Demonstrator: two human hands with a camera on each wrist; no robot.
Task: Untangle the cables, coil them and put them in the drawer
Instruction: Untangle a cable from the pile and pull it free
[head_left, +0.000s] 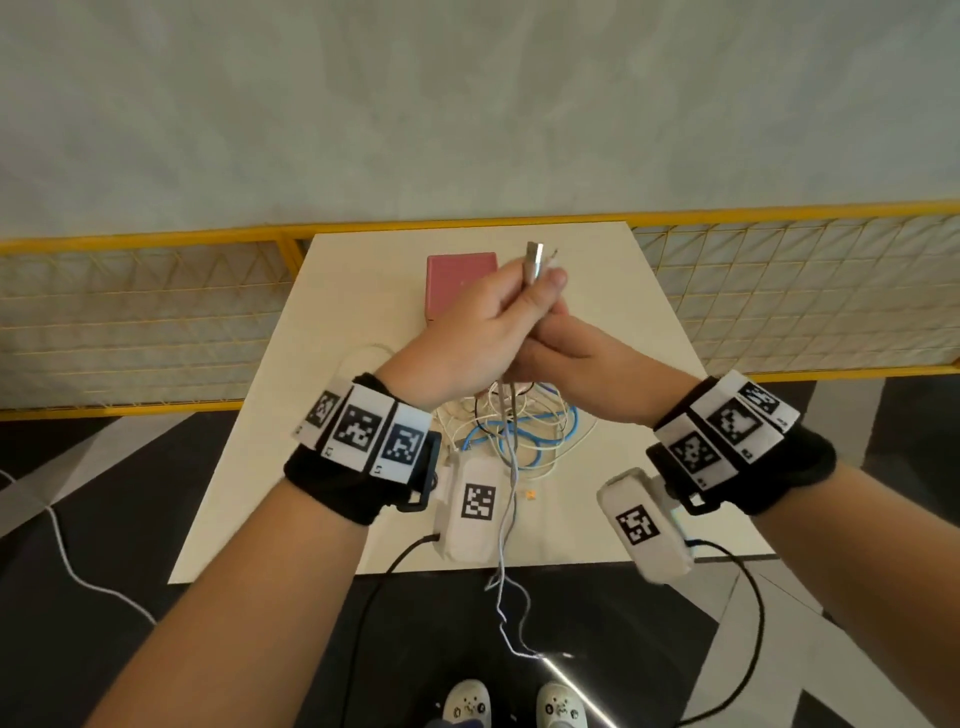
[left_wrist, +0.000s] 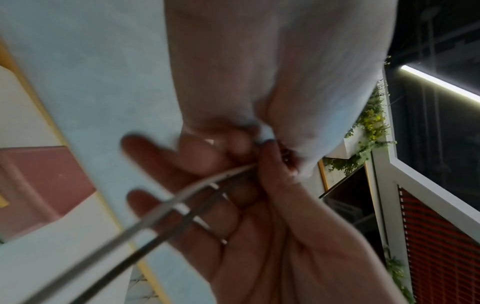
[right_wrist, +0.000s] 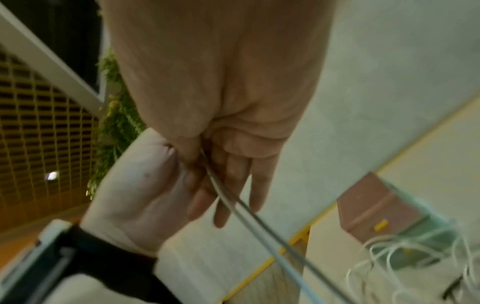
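Note:
My left hand (head_left: 478, 322) is raised over the table and grips a grey braided cable (head_left: 511, 499) just below its silver USB plug (head_left: 534, 257), which points up. Tucked under it, my right hand (head_left: 571, 358) has its thumb pinching the same cable (left_wrist: 161, 207) while its fingers (right_wrist: 233, 181) stay nearly straight. Two strands of this cable (right_wrist: 246, 207) drop from both hands past the table's near edge toward the floor. A tangle of white, blue and black cables (head_left: 519, 431) lies on the table below my hands. The pink drawer box (head_left: 457, 270) stands behind, partly hidden by my left hand.
The small cream table (head_left: 337, 415) stands against a yellow mesh fence (head_left: 779, 291) and a pale wall. Black leads hang from both wrist units. A white cord (head_left: 62, 561) trails on the dark floor at left. My shoes (head_left: 467, 701) are below the table's near edge.

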